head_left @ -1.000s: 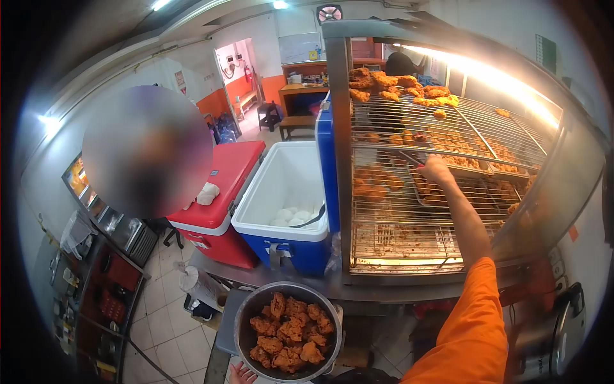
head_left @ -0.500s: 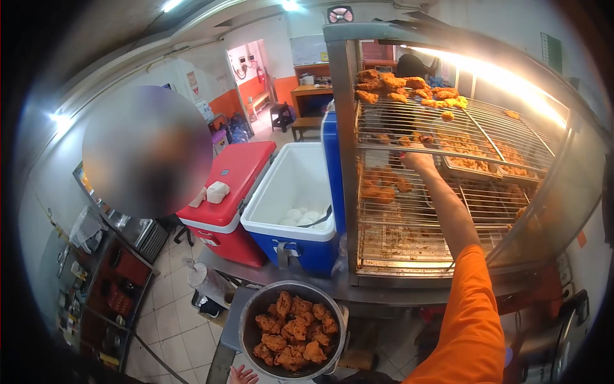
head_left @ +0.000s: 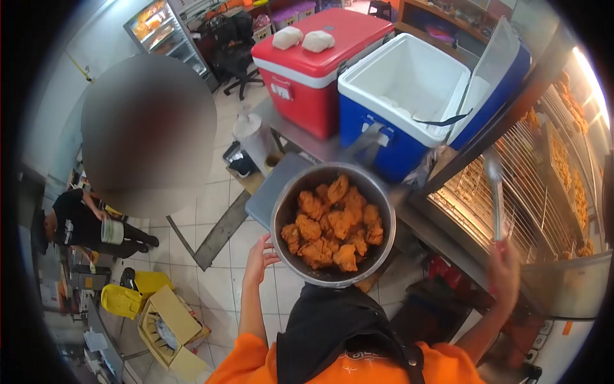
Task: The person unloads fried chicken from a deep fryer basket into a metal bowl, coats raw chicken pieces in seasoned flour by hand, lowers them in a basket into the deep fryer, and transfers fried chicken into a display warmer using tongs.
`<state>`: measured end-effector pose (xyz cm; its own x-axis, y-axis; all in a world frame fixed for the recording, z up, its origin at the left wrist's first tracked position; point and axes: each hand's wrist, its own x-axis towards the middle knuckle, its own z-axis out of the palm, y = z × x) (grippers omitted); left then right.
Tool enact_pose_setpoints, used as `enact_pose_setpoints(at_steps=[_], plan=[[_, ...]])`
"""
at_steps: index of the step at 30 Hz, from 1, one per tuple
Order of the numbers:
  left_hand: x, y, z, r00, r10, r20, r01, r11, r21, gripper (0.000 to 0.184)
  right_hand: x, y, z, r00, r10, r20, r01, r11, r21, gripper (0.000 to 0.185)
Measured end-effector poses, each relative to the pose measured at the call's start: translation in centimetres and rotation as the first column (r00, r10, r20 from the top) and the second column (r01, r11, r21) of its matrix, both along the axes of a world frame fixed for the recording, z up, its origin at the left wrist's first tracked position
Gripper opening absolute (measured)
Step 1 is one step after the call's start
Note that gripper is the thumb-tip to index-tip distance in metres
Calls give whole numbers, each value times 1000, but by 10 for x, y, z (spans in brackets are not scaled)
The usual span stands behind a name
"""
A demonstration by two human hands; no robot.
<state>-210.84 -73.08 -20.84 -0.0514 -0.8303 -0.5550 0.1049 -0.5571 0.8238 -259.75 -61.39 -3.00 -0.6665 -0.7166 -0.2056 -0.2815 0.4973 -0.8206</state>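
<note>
A round metal bowl (head_left: 279,214) full of fried chicken (head_left: 340,222) stands just in front of my body. My left hand (head_left: 259,257) is at the bowl's lower left side, fingers stretched out and apart; whether they touch the rim I cannot tell. To the right of the bowl, my right hand (head_left: 504,270) is closed around the red handle of metal tongs (head_left: 497,198). The tongs point up in front of the display cabinet's wire racks (head_left: 531,173), slightly blurred, and no chicken shows in their tips.
A blue cooler (head_left: 377,137) with raised lid and a red cooler (head_left: 307,105) stand behind the bowl. Two white bundles (head_left: 318,41) rest on the red lid. At left, another person (head_left: 80,217) holds a container. An open carton (head_left: 167,323) lies on the floor.
My right hand has come out of the cabinet and back toward my body, holding the tongs. My view has turned downward and left. More of my left hand shows beside the bowl.
</note>
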Motion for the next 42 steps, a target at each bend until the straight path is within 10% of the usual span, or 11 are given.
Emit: enact_pose_setpoints(at_steps=[2,5,10,21,28,35,37,42], plan=[[-10,1,10,993,-87,78,87,996,5,59,34,12,-29,856,259,-447,-273,961,35,14],[-7,6,0,997,-58,51,57,998,28,59,84,20,-29,981,120,152,-153,962,225,19],[-2,26,-5,996,-43,-73,49,995,88,48,130,5,-50,799,188,571,-444,825,350,27],[29,14,-7,913,-231,-337,293,945,145,45,191,-54,-128,854,244,460,-438,814,382,24],[37,-24,-17,924,-279,-262,321,937,135,59,171,11,-102,685,145,714,-208,978,1,22],[30,-49,-22,978,-172,-121,185,978,101,62,50,14,16,908,-201,368,296,928,-225,21],[27,-53,-22,980,-177,-86,186,977,106,62,-17,-21,24,982,-187,13,185,950,-250,25],[44,-55,-36,988,-144,50,138,984,114,75,-165,-133,32,997,-4,74,-3,996,85,26]])
